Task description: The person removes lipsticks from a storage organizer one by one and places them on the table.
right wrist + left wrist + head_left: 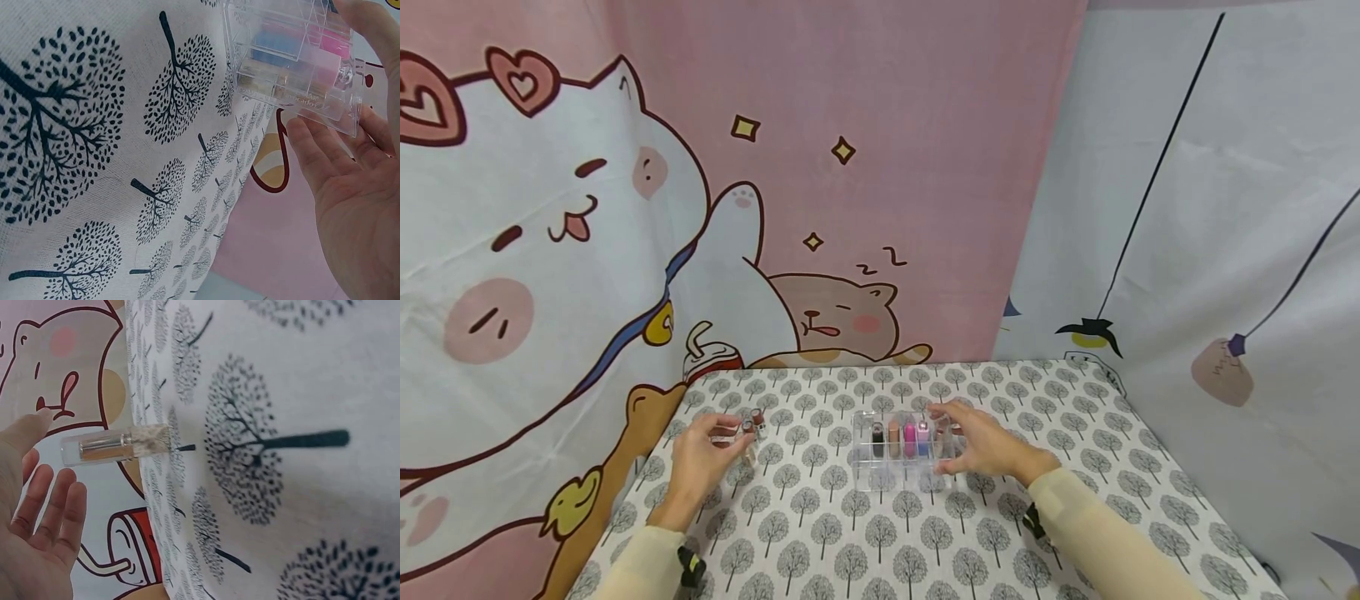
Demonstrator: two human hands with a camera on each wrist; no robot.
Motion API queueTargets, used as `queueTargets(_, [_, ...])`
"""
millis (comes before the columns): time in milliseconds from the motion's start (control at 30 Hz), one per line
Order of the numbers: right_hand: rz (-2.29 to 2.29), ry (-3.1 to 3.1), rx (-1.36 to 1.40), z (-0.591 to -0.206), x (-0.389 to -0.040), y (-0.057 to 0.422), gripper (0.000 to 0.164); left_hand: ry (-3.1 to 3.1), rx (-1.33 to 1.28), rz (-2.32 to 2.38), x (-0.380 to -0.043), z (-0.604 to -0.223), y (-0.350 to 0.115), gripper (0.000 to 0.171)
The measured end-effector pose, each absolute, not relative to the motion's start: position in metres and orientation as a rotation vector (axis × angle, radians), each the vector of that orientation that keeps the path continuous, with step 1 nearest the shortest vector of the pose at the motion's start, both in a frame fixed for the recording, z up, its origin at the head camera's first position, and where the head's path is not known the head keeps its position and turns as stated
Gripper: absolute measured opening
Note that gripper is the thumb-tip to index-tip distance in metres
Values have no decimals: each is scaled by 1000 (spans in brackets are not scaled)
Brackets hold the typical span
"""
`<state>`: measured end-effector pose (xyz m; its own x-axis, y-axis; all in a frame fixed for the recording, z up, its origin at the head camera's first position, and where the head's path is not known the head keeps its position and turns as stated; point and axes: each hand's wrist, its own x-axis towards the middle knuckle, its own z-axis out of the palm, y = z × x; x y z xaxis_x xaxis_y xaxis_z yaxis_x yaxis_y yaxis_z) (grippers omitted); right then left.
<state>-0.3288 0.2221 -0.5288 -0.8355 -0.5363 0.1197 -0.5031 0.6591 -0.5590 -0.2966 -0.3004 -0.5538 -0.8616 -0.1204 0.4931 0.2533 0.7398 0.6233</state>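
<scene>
A clear plastic lipstick organizer point(891, 477) sits mid-table, its back row filled with several lipsticks, among them a black one point(877, 439), a tan one and a magenta one point(910, 439). My right hand point(981, 440) holds its right end, thumb at the front side and fingers at the back edge; the right wrist view shows the organizer point(294, 94) between them. On the left, my left hand point(703, 454) is beside lipstick tubes point(757, 417) standing on the cloth. In the left wrist view, a clear-capped lipstick tube point(100, 447) stands beside relaxed, spread fingers point(47, 512).
A white cloth point(880, 533) printed with grey trees covers the table. Cartoon-printed fabric point(880, 167) hangs behind and to the left, and a pale curtain point(1225, 250) borders the right. The organizer's front row point(872, 479) is see-through.
</scene>
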Motion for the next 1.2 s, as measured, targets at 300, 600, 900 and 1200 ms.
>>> queueTargets(300, [-917, 2803, -880, -529, -329, 222, 113, -2320, -211, -961, -297, -542, -288, 35])
queueTargets(600, [-893, 2813, -861, -528, -327, 223, 114, -2260, -307, -950, -297, -532, -274, 31])
queueTargets(900, [-886, 2814, -871, -529, -327, 224, 115, -2225, -385, -993, -300, -528, -264, 29])
queueTargets(1200, [-888, 2807, -912, -530, -328, 225, 116, -2230, -409, -964, -300, -528, -251, 28])
